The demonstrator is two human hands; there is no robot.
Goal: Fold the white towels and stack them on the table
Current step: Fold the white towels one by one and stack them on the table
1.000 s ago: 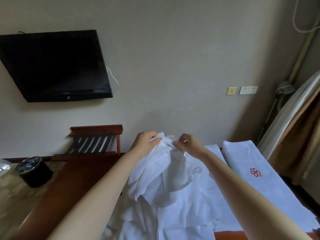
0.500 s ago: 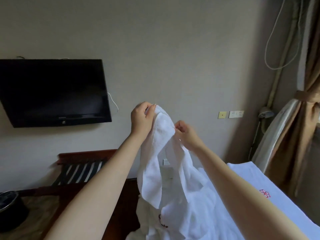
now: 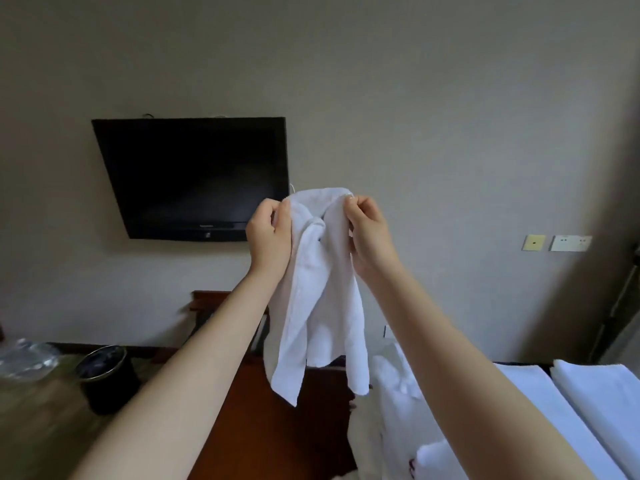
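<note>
A small white towel (image 3: 320, 306) hangs in the air in front of me, bunched and twisted at its top edge. My left hand (image 3: 268, 233) grips the top left part of it and my right hand (image 3: 369, 233) pinches the top right part, both raised to about the height of the TV. Its lower end hangs free above the dark wooden table (image 3: 277, 431). More white towels (image 3: 398, 410) lie crumpled on the table at lower right, partly behind my right arm.
A black TV (image 3: 194, 174) hangs on the wall. Two flat white towels (image 3: 595, 393) lie at the right edge. A black bin (image 3: 104, 372) stands at the left beside clear plastic (image 3: 24, 355). A wooden luggage rack (image 3: 207, 306) stands behind the table.
Both hands have lifted the towel from the pile up to the TV's height, and it now hangs free of the table. My view has tilted upward.
</note>
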